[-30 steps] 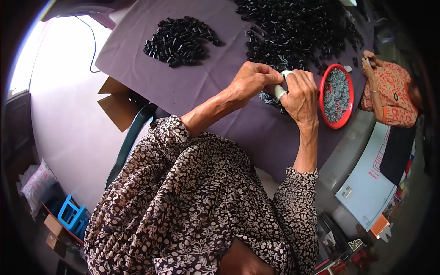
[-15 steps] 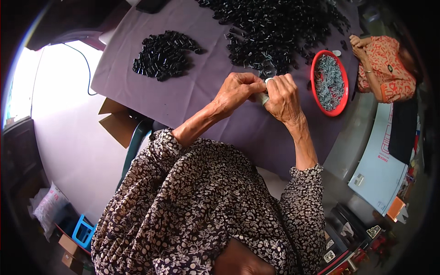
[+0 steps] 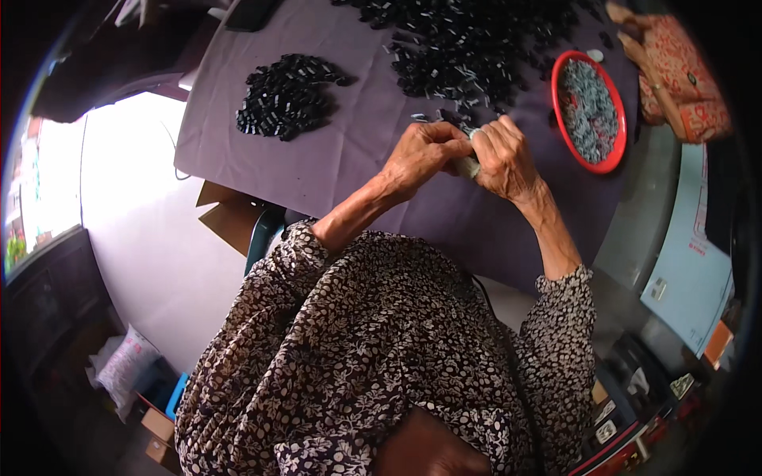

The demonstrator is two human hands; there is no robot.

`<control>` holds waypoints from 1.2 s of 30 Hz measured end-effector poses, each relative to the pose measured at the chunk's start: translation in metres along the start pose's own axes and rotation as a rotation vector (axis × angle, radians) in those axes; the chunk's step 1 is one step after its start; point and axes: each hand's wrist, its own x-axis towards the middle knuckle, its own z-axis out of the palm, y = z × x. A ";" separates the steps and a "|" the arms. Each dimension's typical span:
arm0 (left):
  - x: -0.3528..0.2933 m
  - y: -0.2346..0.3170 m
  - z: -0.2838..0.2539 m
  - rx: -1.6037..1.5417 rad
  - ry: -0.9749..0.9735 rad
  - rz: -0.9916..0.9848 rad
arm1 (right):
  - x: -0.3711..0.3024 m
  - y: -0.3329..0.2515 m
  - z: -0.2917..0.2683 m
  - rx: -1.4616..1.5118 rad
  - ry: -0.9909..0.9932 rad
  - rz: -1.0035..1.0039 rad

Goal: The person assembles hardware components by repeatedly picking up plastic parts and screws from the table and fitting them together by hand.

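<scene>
My left hand [image 3: 417, 163] and my right hand [image 3: 508, 163] meet over the purple-covered table [image 3: 357, 159], their fingertips pinched together. Whatever they grip is too small and too covered by the fingers to make out. Something pale, like tape or cloth, wraps around fingers of my right hand. Just beyond the hands lies a large heap of small black parts [image 3: 468, 47], with some thin grey pieces among them. A smaller pile of black parts [image 3: 286, 99] sits to the left. Right of my hands stands a red bowl [image 3: 609, 165] holding many thin grey pieces [image 3: 589, 111].
At the far right a person in an orange patterned top [image 3: 686, 75] is beside the table. An open cardboard box [image 3: 226, 222] is under the left table edge. A dark flat object [image 3: 250, 14] lies at the far left corner. A white flat box [image 3: 690, 278] stands at right.
The view has shifted, so the table and the red bowl appear displaced. Both my hands stay together in nearly the same pinch. The other person's arm has moved slightly.
</scene>
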 end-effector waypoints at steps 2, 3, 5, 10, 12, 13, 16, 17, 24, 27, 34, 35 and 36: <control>-0.002 0.000 0.001 -0.023 -0.005 -0.034 | -0.004 0.001 0.003 -0.014 0.005 -0.031; -0.004 0.001 0.001 -0.038 -0.006 -0.040 | -0.003 -0.001 0.003 0.053 0.032 -0.015; -0.005 -0.001 0.003 -0.055 -0.012 -0.064 | -0.009 -0.004 0.000 0.053 0.009 0.006; -0.004 -0.006 0.005 -0.008 -0.017 -0.059 | -0.013 -0.005 -0.001 0.059 -0.017 0.006; -0.004 -0.008 0.005 -0.002 0.001 -0.050 | -0.010 -0.007 0.000 0.060 0.018 0.050; -0.004 -0.009 0.003 0.005 0.017 -0.046 | -0.010 -0.008 0.002 0.060 0.019 0.053; -0.005 -0.012 0.003 0.030 0.037 -0.036 | -0.012 -0.011 0.005 -0.014 -0.007 0.079; -0.005 -0.013 0.003 0.045 0.042 -0.028 | -0.013 -0.012 0.005 0.013 -0.008 0.103; -0.004 -0.016 0.009 0.019 0.037 -0.001 | -0.018 -0.014 0.003 -0.006 -0.050 0.172; -0.005 -0.011 0.008 0.100 0.052 -0.044 | -0.018 -0.013 0.006 -0.004 -0.022 0.120; -0.003 -0.013 0.008 0.132 0.005 -0.004 | -0.019 -0.011 0.005 0.008 0.008 0.099; -0.004 -0.013 0.007 0.127 0.004 0.006 | -0.020 -0.010 0.006 0.005 0.008 0.099; -0.005 -0.013 0.006 0.123 0.005 0.018 | -0.021 -0.009 0.008 0.009 0.002 0.077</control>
